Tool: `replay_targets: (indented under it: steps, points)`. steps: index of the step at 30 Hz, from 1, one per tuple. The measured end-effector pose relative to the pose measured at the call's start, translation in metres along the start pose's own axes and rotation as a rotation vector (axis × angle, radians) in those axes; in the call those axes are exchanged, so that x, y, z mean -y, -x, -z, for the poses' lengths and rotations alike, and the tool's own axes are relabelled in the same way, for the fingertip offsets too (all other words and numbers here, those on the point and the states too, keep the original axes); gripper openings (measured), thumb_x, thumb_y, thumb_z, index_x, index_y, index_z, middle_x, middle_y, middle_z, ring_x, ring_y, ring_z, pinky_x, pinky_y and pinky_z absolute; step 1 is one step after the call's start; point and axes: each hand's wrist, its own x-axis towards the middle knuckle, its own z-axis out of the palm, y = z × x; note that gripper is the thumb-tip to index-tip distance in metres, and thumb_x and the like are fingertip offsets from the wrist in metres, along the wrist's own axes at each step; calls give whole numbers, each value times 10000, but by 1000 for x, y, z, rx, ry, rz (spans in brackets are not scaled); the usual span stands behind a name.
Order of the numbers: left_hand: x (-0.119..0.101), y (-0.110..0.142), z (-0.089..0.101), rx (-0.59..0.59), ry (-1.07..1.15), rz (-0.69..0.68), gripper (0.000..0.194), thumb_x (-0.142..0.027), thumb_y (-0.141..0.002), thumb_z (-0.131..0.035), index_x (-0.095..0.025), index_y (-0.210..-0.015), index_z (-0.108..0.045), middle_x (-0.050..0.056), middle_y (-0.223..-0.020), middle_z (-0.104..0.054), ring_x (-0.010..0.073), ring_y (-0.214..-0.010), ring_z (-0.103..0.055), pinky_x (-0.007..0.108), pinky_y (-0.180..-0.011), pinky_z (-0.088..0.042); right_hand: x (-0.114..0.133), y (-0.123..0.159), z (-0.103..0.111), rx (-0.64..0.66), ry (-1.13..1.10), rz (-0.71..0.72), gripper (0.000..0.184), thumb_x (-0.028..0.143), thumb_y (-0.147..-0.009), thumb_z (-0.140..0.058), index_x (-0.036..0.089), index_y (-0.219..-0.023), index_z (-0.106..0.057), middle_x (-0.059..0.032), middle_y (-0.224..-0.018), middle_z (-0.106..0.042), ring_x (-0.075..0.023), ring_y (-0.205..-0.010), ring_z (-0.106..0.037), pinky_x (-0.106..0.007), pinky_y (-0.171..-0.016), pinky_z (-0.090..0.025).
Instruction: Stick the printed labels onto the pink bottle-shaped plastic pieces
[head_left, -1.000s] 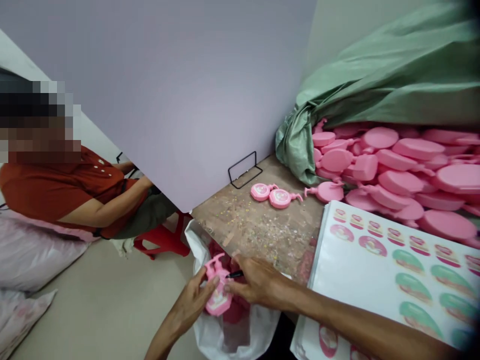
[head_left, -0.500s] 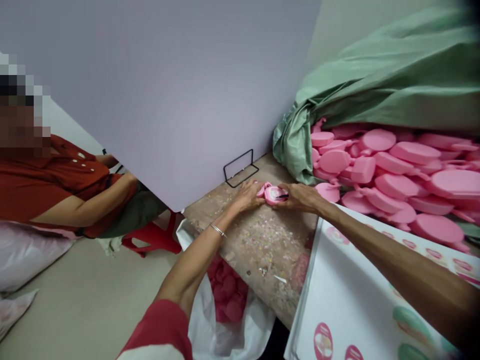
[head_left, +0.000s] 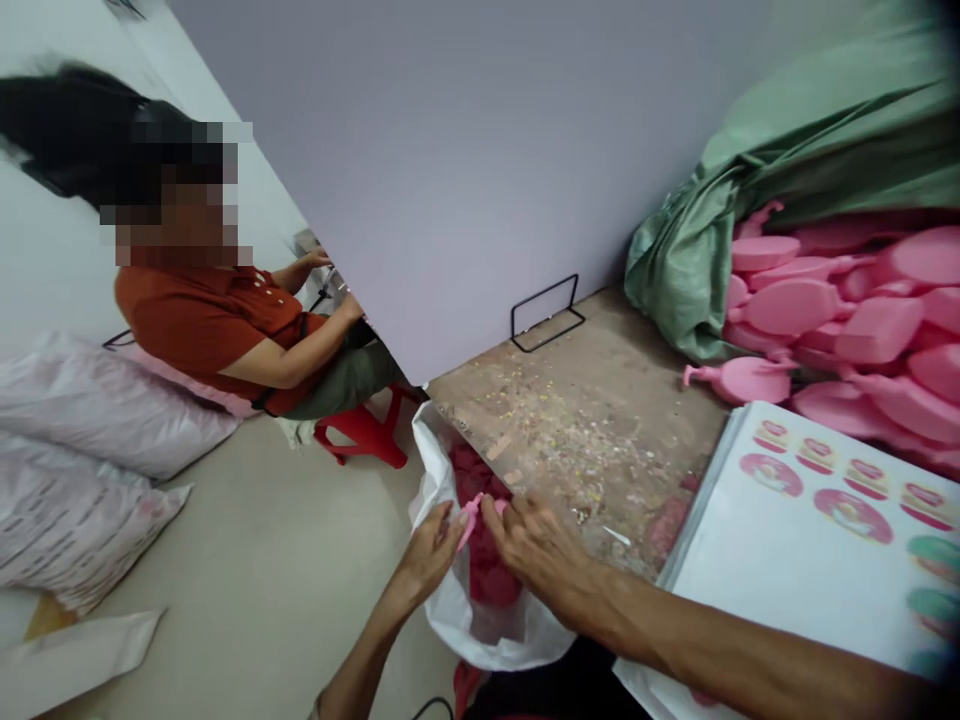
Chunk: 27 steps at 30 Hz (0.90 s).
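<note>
Over the mouth of a white sack point(head_left: 536, 640), my left hand point(head_left: 427, 550) pinches a small pink plastic piece point(head_left: 470, 520) between thumb and fingers. My right hand point(head_left: 544, 550) is closed at the same piece from the other side, its fingertips on the pink plastic; its fingers hide part of it. Below both hands, the sack holds many darker-looking pink pieces point(head_left: 495, 585). The worktable point(head_left: 600, 380), littered with small scraps, lies just beyond my right hand.
Sheets of printed stickers point(head_left: 810, 570) are stacked at the right. Behind them a green sack point(head_left: 682, 260) spills pink plastic pieces point(head_left: 795, 305). A grey panel point(head_left: 465, 180) and black wire stand point(head_left: 547, 315) rise at the back. A co-worker point(head_left: 217, 320) sits left on a red stool point(head_left: 367, 430), near stuffed sacks point(head_left: 90, 500).
Both hands have moved from the tabletop down and toward me, over the white sack, with a pink piece between them. The view has shifted left, showing more of the co-worker.
</note>
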Motion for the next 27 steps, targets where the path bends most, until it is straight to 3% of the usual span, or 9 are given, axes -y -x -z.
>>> replay_targets:
  steps: [3,6,8,12,15,17,20,23,27]
  points:
    - [-11,-1,3,-145,-35,-69,644,-536,-837,-512,-73,-1284,-537,209,-1343,-556,307,-1272,-502,444,-1079,-365,2,15,31,82,-54,-52,347,224,-796,-577,349,-1112,-647,-69,-977,-723,-264,-974,-658,-357,-846,-514]
    - [-58,-10,-1,-144,4,-246,516,-520,-881,-475,-140,-1214,-579,149,-1206,-651,252,-1090,-625,395,-960,-473,-14,46,83,154,-91,-195,251,266,-813,-572,326,-1041,-659,-40,-974,-719,-223,-908,-671,-322,-794,-530]
    - [-101,-26,-22,-91,20,-388,441,-499,-886,-479,-155,-1125,-618,123,-1096,-686,225,-950,-664,349,-852,-517,-37,75,115,55,-80,-380,212,278,-853,-509,295,-993,-667,-26,-986,-722,-198,-892,-675,-310,-784,-531]
    - [-186,-81,-112,102,-181,-624,310,-363,-909,-446,-180,-1070,-639,75,-988,-701,171,-816,-653,281,-751,-506,-98,139,166,-283,83,-750,265,334,-883,-438,247,-949,-679,-45,-950,-741,-208,-833,-687,-301,-706,-513]
    - [-234,-121,-190,97,-286,-658,312,-312,-832,-564,-167,-1105,-604,115,-1062,-672,212,-889,-638,343,-818,-484,-137,168,197,-418,390,-982,299,363,-884,-441,212,-944,-692,-78,-864,-747,-238,-768,-691,-306,-646,-477]
    - [-253,-136,-228,57,-344,-679,364,-337,-799,-613,-161,-1116,-588,150,-1099,-644,271,-1033,-593,414,-902,-443,-158,170,211,-461,511,-1045,340,401,-890,-456,187,-1031,-679,-101,-894,-747,-253,-784,-693,-313,-652,-469]
    - [-267,-141,-259,-14,-408,-731,348,-379,-817,-584,-152,-1081,-605,200,-1143,-595,348,-1169,-493,508,-955,-381,-184,153,217,-474,546,-992,442,428,-859,-542,148,-1195,-602,-141,-1059,-720,-267,-924,-675,-323,-739,-468]
    - [-272,-139,-270,-16,-435,-790,320,-358,-820,-576,-155,-1063,-627,186,-1106,-600,343,-1145,-501,494,-947,-395,-202,129,214,-440,570,-919,413,358,-813,-616,125,-1154,-609,-175,-1087,-698,-288,-997,-640,-339,-793,-446]
    - [-278,-138,-265,46,-390,-869,238,-281,-832,-559,-148,-1005,-653,146,-1049,-633,277,-1074,-552,432,-983,-400,-211,116,222,-420,582,-899,242,268,-816,-587,115,-990,-659,-179,-983,-709,-282,-953,-637,-326,-771,-418]
